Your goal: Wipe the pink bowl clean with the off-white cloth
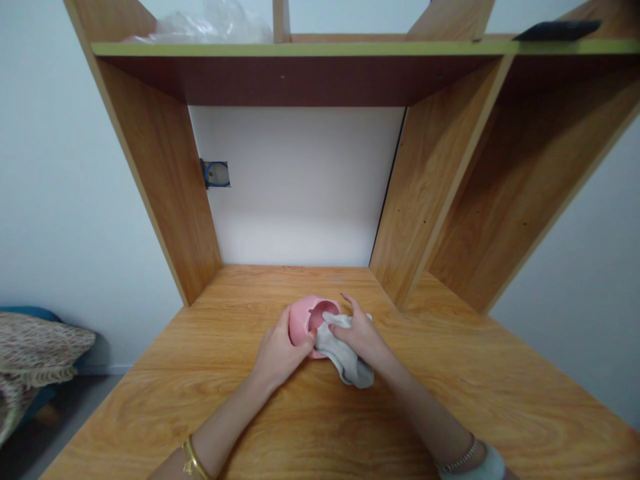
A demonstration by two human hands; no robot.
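Pink vessel (299, 321) | gripped at its side by left hand (280, 352) | grey cloth (350, 368) pinched in right hand (364, 338) at opening, bulk outside | seemingly mid-work, amount left unclear

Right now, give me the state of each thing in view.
Left grip: closed on bowl's side
Right grip: closed on cloth
Bowl: tilted, held
Cloth: crumpled, partly at bowl's mouth
Plastic: crumpled
Wall box: uncovered
Throw: draped
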